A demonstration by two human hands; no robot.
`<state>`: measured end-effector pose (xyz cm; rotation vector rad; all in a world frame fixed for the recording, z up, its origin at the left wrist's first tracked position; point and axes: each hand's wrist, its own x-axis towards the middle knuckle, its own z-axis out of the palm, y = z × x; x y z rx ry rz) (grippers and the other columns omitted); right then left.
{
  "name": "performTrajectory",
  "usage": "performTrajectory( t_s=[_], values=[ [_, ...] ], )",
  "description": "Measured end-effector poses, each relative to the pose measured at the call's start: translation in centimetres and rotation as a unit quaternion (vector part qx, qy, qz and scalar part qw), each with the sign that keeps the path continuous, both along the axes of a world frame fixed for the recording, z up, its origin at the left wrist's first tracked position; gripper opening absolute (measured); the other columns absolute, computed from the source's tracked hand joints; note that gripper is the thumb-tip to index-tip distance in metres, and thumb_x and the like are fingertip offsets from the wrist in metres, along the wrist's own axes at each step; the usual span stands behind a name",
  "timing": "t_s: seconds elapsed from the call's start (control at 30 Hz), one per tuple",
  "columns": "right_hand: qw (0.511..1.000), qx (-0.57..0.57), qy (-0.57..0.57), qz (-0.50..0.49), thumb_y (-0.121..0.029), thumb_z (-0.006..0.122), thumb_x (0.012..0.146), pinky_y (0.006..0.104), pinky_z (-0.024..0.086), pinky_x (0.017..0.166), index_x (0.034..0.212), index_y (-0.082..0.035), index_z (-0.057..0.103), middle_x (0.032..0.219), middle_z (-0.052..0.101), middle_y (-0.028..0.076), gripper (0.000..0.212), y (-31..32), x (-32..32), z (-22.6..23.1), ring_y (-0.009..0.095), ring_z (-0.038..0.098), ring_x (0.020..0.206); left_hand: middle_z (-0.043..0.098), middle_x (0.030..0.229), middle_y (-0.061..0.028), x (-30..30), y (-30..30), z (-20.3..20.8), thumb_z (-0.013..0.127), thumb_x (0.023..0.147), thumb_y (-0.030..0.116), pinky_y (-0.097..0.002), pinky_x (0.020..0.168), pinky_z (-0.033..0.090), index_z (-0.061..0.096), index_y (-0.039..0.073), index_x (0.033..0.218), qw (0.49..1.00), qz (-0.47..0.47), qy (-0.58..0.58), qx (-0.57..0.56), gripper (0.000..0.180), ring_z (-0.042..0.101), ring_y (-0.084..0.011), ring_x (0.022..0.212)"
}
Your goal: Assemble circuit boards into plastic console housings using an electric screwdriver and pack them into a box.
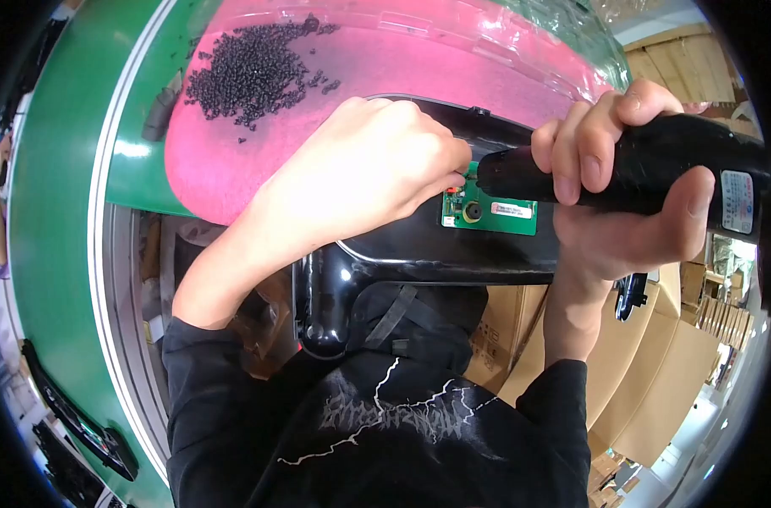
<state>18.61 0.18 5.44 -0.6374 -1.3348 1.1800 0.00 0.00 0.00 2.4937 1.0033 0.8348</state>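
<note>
A black electric screwdriver (656, 157) lies sideways in my right hand (590, 241), whose fingers wrap over its body and thumb presses from below. Its narrow end points left at the edge of a small green circuit board (500, 223), which sits in a glossy black plastic housing (428, 264). My left hand (394, 165) reaches across the housing, with its fingers pinched together at the board's upper left corner, right by the screwdriver's nose. Whatever is between those fingertips is hidden. The board carries a round black component (472, 212) and a white label.
Beyond the housing, a heap of small black screws (250, 72) lies on a pink mat (343, 63) over a green table (72, 161). Clear plastic (479, 38) runs along the mat's far side. Cardboard boxes (635, 372) stand at right; a curved black part (77, 419) lies at lower left.
</note>
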Motion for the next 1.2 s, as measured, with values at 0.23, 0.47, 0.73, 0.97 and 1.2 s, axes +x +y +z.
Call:
performTrajectory(
  t_s=[0.23,0.47,0.73,0.97,1.2],
  values=[
    [0.999,0.007,-0.004,0.054,-0.062,0.052,0.083,0.0288,0.037,0.053,0.100,-0.005,0.051,0.062,0.045,-0.001,0.060,0.3,-0.4,-0.6,0.011,0.040,0.047,0.063,0.074,-0.0101,-0.2,0.4,0.0,0.068,0.077,0.016,-0.0400,0.061,0.049,0.064,0.002,0.081,1.000,0.003,0.008,-0.007,0.014,0.062,-0.0303,0.072],
    [0.984,0.057,-0.020,0.167,-0.065,0.055,0.081,0.0248,0.033,0.047,0.107,-0.002,0.049,0.059,0.043,-0.002,0.068,1.5,-0.3,-1.2,0.008,0.038,0.044,0.064,0.078,-0.0117,-0.1,-0.3,-0.1,0.065,0.080,0.015,-0.0416,0.066,0.049,0.065,0.002,0.083,0.999,0.013,-0.003,-0.029,0.014,0.062,-0.0325,0.076],
    [0.967,0.066,-0.033,0.245,-0.058,0.051,0.087,0.0248,0.035,0.047,0.104,-0.001,0.048,0.059,0.046,0.001,0.059,2.7,0.2,-1.0,0.009,0.040,0.043,0.064,0.080,-0.0141,0.5,-0.4,-0.5,0.065,0.081,0.014,-0.0419,0.069,0.049,0.064,0.000,0.085,0.998,0.038,-0.046,0.002,0.015,0.062,-0.0339,0.078],
    [0.986,0.073,0.069,0.135,-0.066,0.056,0.080,0.0288,0.037,0.053,0.104,-0.006,0.051,0.063,0.048,-0.002,0.065,-0.3,0.9,-0.4,0.010,0.044,0.049,0.064,0.079,-0.0113,0.3,-0.4,-0.2,0.069,0.078,0.014,-0.0386,0.067,0.050,0.065,0.001,0.083,1.000,0.007,-0.009,0.000,0.014,0.063,-0.0301,0.075],
    [0.946,0.185,0.060,0.258,-0.061,0.067,0.074,0.0260,0.041,0.062,0.110,-0.011,0.054,0.070,0.053,-0.005,0.063,-0.2,3.3,2.0,0.008,0.051,0.056,0.063,0.074,-0.0123,0.3,0.0,-0.3,0.071,0.077,0.009,-0.0359,0.061,0.049,0.066,0.001,0.091,0.991,-0.072,-0.116,-0.016,0.017,0.062,-0.0286,0.070]
  ],
)
